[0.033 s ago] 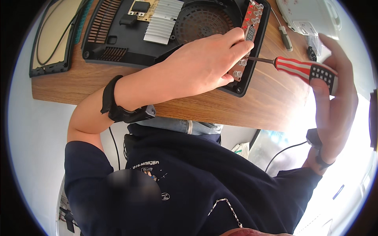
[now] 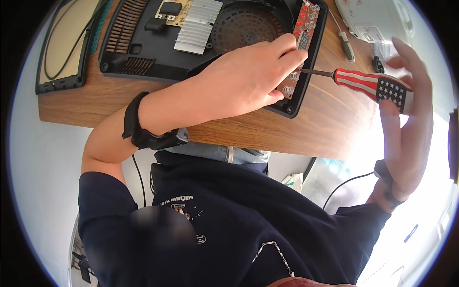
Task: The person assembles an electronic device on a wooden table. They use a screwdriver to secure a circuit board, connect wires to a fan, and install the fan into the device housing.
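Observation:
My left hand (image 2: pixel 253 79) reaches across an open black plastic housing (image 2: pixel 162 52). Its fingers press on a narrow brown circuit board (image 2: pixel 311 33) along the right edge, with the thumb at the board's lower left side. The board carries a small display, red parts and springs. A screwdriver (image 2: pixel 356 82) with a red-and-white striped, star-patterned handle lies sideways, its tip at the board beside my left fingertips. My right hand (image 2: pixel 413 107) holds the handle's end between thumb and fingers, the other fingers loosely extended. What the tip touches is hidden.
Inside the housing are a ribbed metal heat sink (image 2: pixel 197 28) and a round fan grille (image 2: pixel 248 31). A black-framed panel (image 2: pixel 64 48) with a cable lies on the left. At the right back are a grey-handled tool (image 2: pixel 346 48) and a white appliance (image 2: pixel 377 21).
My right hand's fingers have shifted slightly around the handle's end, and the handle is turned a little. The left hand and the board have stayed still.

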The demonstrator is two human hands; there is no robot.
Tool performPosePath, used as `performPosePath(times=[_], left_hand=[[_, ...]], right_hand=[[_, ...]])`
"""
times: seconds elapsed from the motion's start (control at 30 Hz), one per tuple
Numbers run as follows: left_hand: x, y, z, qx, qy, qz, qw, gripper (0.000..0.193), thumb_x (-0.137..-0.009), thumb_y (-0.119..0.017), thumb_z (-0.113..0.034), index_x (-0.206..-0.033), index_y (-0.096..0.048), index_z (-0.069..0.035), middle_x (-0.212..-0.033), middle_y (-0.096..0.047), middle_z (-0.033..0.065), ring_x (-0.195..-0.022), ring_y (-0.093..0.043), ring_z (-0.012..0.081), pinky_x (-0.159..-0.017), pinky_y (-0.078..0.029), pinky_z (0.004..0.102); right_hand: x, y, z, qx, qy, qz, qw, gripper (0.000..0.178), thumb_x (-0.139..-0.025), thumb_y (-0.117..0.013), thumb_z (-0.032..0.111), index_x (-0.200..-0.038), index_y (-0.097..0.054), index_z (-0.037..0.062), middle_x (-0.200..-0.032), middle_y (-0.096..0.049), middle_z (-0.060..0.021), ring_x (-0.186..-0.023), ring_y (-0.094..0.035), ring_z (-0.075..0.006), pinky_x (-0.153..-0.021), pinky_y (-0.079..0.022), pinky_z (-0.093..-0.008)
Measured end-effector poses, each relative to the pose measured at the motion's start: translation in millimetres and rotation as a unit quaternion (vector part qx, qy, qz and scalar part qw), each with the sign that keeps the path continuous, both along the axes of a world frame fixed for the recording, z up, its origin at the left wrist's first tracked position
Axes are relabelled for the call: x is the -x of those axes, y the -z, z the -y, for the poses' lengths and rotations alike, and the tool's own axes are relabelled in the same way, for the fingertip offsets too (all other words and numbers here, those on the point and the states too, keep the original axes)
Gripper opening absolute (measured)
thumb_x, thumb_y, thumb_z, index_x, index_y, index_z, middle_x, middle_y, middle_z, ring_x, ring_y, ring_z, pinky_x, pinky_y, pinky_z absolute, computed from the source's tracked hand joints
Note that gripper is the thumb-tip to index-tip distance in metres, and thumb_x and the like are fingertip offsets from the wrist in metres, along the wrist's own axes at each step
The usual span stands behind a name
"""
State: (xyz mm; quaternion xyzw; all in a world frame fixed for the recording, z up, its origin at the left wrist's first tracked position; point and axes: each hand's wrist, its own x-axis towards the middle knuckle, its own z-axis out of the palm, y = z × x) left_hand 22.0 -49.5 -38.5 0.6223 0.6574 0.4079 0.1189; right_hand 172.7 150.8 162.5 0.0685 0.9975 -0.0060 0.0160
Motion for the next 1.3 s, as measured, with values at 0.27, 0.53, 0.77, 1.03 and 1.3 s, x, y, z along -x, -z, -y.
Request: performPosePath(times=[0.27, 0.53, 0.77, 1.03, 1.3], left_hand=[[0, -1, -1, 0.009, 0.006, 0.002, 1.000, 0.079, -0.085, -0.087, -0.013, -0.152, -0.046, -0.002, -0.135, -0.050, 0.0134, -0.102, -0.068, 0.0337, -0.085, -0.061, 0.0416], [0, -1, -1, 0.005, 0.007, 0.007, 1.000, 0.079, -0.085, -0.087, -0.013, -0.152, -0.046, -0.002, -0.135, -0.050, 0.0134, -0.100, -0.069, 0.0332, -0.085, -0.061, 0.0415], [0, 1, -1, -0.001, 0.005, 0.016, 1.000, 0.079, -0.084, -0.087, -0.012, -0.152, -0.046, -0.003, -0.133, -0.051, 0.0128, -0.099, -0.068, 0.0338, -0.084, -0.059, 0.0426], [0, -2, -1, 0.004, 0.011, 0.036, 0.999, 0.079, -0.084, -0.087, -0.010, -0.152, -0.046, -0.004, -0.132, -0.051, 0.0121, -0.100, -0.067, 0.0338, -0.084, -0.059, 0.0424], [0, -4, -1, 0.017, 0.005, 0.041, 0.999, 0.077, -0.084, -0.086, -0.009, -0.151, -0.048, -0.004, -0.132, -0.051, 0.0119, -0.100, -0.067, 0.0331, -0.085, -0.059, 0.0420]], right_hand=[[9, 3, 9, 0.009, 0.005, -0.014, 1.000, 0.045, -0.105, -0.064, 0.018, -0.149, -0.057, 0.0112, -0.123, -0.070, -0.0154, -0.103, -0.074, -0.0241, -0.089, -0.060, -0.0311], [10, 2, 12, -0.015, -0.055, -0.024, 0.998, 0.039, -0.101, -0.071, 0.016, -0.139, -0.064, 0.0070, -0.129, -0.070, -0.0118, -0.117, -0.070, -0.0254, -0.097, -0.057, -0.0317], [3, 9, 8, 0.103, 0.001, -0.017, 0.995, 0.051, -0.098, -0.076, 0.026, -0.140, -0.058, 0.0041, -0.142, -0.064, -0.0162, -0.117, -0.070, -0.0278, -0.098, -0.057, -0.0327], [8, 26, -21, 0.268, -0.076, -0.070, 0.958, 0.042, -0.108, -0.056, 0.020, -0.145, -0.053, -0.0007, -0.139, -0.066, -0.0239, -0.120, -0.071, -0.0308, -0.103, -0.059, -0.0388], [7, 46, -1, 0.331, -0.028, -0.166, 0.929, 0.050, -0.110, -0.060, 0.026, -0.150, -0.050, -0.0012, -0.133, -0.068, -0.0228, -0.120, -0.071, -0.0291, -0.100, -0.061, -0.0394]])
